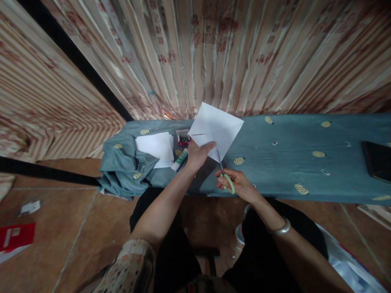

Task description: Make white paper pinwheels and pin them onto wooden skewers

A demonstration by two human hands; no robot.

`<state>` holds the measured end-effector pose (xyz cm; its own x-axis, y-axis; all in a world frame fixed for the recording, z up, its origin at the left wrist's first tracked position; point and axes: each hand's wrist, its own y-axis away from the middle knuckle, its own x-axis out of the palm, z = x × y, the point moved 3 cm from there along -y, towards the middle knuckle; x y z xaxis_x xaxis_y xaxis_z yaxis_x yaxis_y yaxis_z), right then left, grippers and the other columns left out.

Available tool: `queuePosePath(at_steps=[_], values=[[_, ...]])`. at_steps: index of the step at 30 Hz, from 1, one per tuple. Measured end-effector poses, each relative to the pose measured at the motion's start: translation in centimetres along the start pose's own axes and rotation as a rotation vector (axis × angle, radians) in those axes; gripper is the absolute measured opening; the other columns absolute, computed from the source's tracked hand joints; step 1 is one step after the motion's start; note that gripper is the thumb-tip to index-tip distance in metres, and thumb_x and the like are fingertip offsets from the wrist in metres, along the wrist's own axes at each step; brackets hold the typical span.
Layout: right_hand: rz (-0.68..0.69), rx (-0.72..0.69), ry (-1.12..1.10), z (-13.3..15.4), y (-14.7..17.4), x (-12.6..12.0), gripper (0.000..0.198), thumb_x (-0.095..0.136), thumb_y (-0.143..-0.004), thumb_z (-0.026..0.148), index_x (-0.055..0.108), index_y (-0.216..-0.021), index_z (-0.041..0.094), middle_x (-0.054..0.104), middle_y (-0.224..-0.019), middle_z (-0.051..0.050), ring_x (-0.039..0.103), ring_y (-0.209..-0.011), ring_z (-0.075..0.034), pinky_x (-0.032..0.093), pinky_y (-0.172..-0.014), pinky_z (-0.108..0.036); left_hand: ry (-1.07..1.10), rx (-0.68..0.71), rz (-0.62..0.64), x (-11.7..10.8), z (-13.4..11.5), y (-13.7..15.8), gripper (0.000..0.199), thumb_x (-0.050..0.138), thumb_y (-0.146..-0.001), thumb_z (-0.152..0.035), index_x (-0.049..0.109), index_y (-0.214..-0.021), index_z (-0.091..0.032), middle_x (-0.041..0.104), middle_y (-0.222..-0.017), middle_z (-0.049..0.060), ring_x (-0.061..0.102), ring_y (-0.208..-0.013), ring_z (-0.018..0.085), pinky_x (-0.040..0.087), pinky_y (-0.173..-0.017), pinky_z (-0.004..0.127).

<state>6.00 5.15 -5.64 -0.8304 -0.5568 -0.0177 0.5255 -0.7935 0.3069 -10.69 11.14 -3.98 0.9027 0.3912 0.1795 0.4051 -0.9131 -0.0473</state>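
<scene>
My left hand (200,152) grips a white sheet of paper (218,126) near its lower left side, thumb on top. The sheet is held at a slant above the cloth-covered bench, and a slit runs in from its left edge. In my right hand (233,181) is a pair of scissors (227,183) with light green handles. Their blades point up and meet the lower corner of the paper; whether they are apart is too small to tell. A green and white glue tube (179,159) and a small red box of dark bits (183,139) lie beside my left hand.
A stack of white paper (157,148) rests on the blue-green cloth (284,162) at the left, partly under a fold. A dark flat object (377,160) lies at the far right. Behind the bench hangs a patterned curtain (214,53). Dark poles (85,69) stand at the left.
</scene>
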Motion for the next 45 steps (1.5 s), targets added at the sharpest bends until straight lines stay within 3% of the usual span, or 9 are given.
queuePosePath(at_steps=[18, 29, 37, 45], values=[[-0.025, 0.017, -0.022, -0.6, -0.3, 0.0, 0.043, 0.078, -0.065, 0.057, 0.066, -0.083, 0.02, 0.065, -0.059, 0.002, 0.056, -0.052, -0.012, 0.044, -0.053, -0.025, -0.031, 0.008, -0.004, -0.3, 0.3, -0.2, 0.033, 0.083, -0.056, -0.029, 0.07, -0.082, -0.015, 0.076, -0.082, 0.005, 0.071, -0.08, 0.022, 0.058, -0.079, 0.035], [-0.047, 0.027, -0.053, -0.2, -0.3, 0.0, 0.044, 0.081, -0.06, 0.057, 0.066, -0.08, 0.02, 0.063, -0.057, 0.003, 0.055, -0.051, -0.012, 0.044, -0.052, -0.025, -0.03, 0.017, -0.01, -0.4, 0.5, -0.1, 0.031, 0.079, -0.061, -0.033, 0.07, -0.084, -0.015, 0.076, -0.089, 0.007, 0.071, -0.085, 0.023, 0.056, -0.081, 0.035], [-0.059, 0.004, -0.043, 0.0, -0.2, -0.1, 0.043, 0.08, -0.061, 0.057, 0.067, -0.079, 0.02, 0.063, -0.057, 0.002, 0.056, -0.052, -0.012, 0.046, -0.053, -0.025, -0.029, 0.007, -0.007, -0.3, 0.0, 0.2, 0.024, 0.074, -0.058, -0.027, 0.064, -0.078, -0.018, 0.073, -0.079, 0.003, 0.068, -0.078, 0.021, 0.055, -0.077, 0.034], [-0.079, -0.024, -0.05, 0.1, -0.2, -0.3, 0.043, 0.079, -0.063, 0.057, 0.066, -0.08, 0.02, 0.065, -0.06, 0.001, 0.059, -0.055, -0.013, 0.048, -0.055, -0.025, -0.06, 0.001, 0.074, 0.3, -0.1, 0.9, 0.021, 0.074, -0.06, -0.025, 0.062, -0.075, -0.019, 0.071, -0.075, 0.003, 0.069, -0.088, 0.024, 0.055, -0.082, 0.036]])
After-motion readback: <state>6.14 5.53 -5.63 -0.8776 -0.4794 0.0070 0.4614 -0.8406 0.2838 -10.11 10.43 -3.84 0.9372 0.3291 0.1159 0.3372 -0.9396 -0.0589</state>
